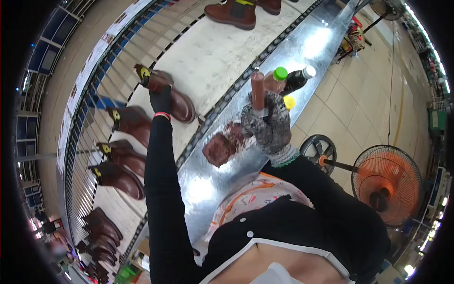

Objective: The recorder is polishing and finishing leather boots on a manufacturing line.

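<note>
My left hand (161, 100), in a black glove with a red band at the wrist, is closed on the upper of a brown ankle boot (181, 106). The boot stands on the pale conveyor belt (203, 61). Over the metal ledge beside the belt, my right hand (270, 125) wears a stained grey glove and is wrapped round a slim brown tube-shaped thing (257, 90) with a clear end. Its exact kind is not plain. Below that hand a brown-stained sponge or cloth pad (219, 149) lies on the ledge (196, 189).
Several brown boots (124, 163) line the belt nearer me, and more boots (231, 14) stand farther along. A green-capped bottle (275, 80), a dark white-capped bottle (297, 80) and a yellow cap (289, 102) are past my right hand. An orange fan (385, 184) stands right.
</note>
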Demonstrator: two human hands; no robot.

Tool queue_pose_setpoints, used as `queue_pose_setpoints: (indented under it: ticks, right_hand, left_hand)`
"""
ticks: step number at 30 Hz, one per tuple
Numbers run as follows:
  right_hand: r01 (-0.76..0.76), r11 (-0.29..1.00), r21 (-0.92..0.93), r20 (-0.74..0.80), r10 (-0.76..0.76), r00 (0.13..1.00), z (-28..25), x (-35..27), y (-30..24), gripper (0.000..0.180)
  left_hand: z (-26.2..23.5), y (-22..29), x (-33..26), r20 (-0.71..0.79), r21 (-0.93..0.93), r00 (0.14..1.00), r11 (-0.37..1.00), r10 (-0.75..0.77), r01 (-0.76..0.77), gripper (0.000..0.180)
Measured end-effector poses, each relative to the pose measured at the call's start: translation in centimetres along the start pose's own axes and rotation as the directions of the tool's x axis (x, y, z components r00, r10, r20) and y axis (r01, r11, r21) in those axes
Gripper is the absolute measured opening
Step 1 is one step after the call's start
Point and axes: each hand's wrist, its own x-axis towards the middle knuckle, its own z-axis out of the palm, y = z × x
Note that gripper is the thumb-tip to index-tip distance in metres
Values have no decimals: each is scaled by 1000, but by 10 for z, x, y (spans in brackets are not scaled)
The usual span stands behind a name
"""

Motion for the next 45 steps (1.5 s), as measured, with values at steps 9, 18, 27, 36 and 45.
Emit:
queue_pose_setpoints:
  ticks: [9, 18, 27, 36, 45]
  right_hand:
    - [-33, 885, -465, 304, 194, 933, -32, -92, 50, 54]
    - [6, 665, -747, 395, 436, 809, -49, -125, 116, 54]
    - [141, 624, -769, 407, 307, 860, -58, -137, 139, 41]
    - [136, 756, -640, 390, 168, 905, -42, -141, 139, 53]
    - [-482, 865, -138, 382, 495, 780, -27, -150, 86, 63]
  left_hand:
    - [-122, 76, -158, 379, -730, 784, 363, -491, 580, 38]
    - [-206, 92, -351, -197, -525, 835, 775, -513, 352, 46]
    - [-184, 75, -428, -478, -182, 777, 912, -409, 368, 55]
    - [-183, 73, -408, -308, -580, 868, 800, -391, 154, 63]
    - [-235, 38, -305, 265, -578, 930, 729, -256, 366, 81]
